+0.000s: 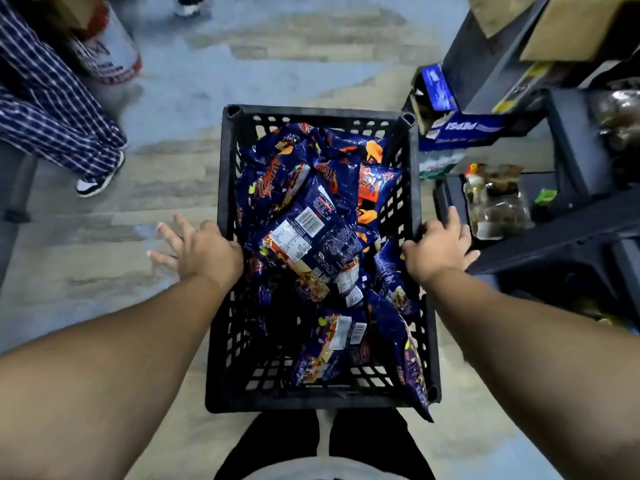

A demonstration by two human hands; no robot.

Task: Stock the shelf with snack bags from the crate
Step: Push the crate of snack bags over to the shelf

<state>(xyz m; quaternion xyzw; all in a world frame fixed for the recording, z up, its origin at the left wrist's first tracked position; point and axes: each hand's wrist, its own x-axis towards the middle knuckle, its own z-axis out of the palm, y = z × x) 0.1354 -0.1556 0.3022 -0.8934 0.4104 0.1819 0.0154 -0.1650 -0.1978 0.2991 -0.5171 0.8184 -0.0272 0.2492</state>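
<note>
A black plastic crate [311,112] sits on the floor in front of my legs. Several dark blue snack bags [311,233] with orange print lie heaped inside it, some showing their barcode backs. My left hand [201,247] is at the crate's left rim, its heel against the edge and its fingers spread out over the floor. My right hand [438,247] lies on the right rim with its fingers stretched along the outside wall. Neither hand holds a bag. A dark shelf unit [568,230] stands just right of the crate.
A blue Pepsi carton [464,128] and bottled goods [495,202] fill the low shelf levels at right, with a cardboard box [581,26] higher up. Someone in checked trousers [52,109] stands at the left. Another person's shoes show at the far top.
</note>
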